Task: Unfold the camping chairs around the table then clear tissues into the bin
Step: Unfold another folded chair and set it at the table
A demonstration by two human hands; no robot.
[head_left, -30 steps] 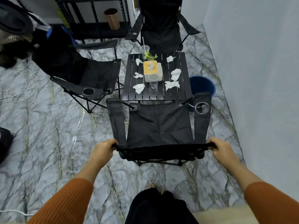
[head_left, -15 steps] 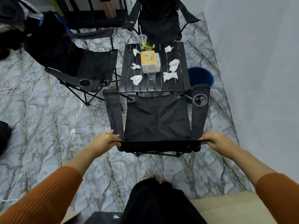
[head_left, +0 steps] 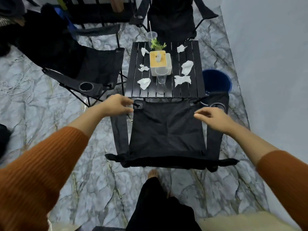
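Note:
An unfolded black camping chair [head_left: 166, 127] stands right in front of me, its front edge against the black slatted table [head_left: 197, 80]. My left hand [head_left: 116, 104] is at the chair's front left corner, fingers slightly apart by the metal eyelet. Hovering over the front right of the seat, my right hand [head_left: 211, 117] has loose, parted fingers and holds nothing. Several crumpled white tissues lie on the table, among them one [head_left: 144, 83] near left and one [head_left: 182, 80] near right. The blue bin [head_left: 216, 80] sits on the floor right of the table.
A tissue box [head_left: 158, 62], a clear cup [head_left: 161, 80], a straw cup [head_left: 151, 36] and a small plant [head_left: 157, 44] stand on the table. Two more open chairs stand left [head_left: 100, 67] and at the far end [head_left: 170, 19]. A grey wall runs along the right.
Both hands have let go of the chair's backrest and moved forward over the seat toward its front corners. The view has shifted closer to the table.

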